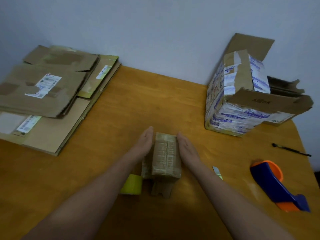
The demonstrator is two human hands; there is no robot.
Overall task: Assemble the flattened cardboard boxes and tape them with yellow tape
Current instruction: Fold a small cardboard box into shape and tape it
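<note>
both hands flat — left hand (pixel 145 142) and right hand (pixel 186 147) pressing small box (pixel 165 155) sides on tabletop (pixel 155 101), grip wide, fingers straight.

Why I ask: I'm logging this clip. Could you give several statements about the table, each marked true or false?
1. The left hand and right hand flank the small cardboard box with straight fingers. True.
2. The yellow tape roll lies right of that box. False: it lies to its left, beside the left forearm.
3. The right hand holds the tape dispenser. False: it lies untouched on the table, at right.
4. Flattened cardboard boxes are stacked at the far left. True.
</note>
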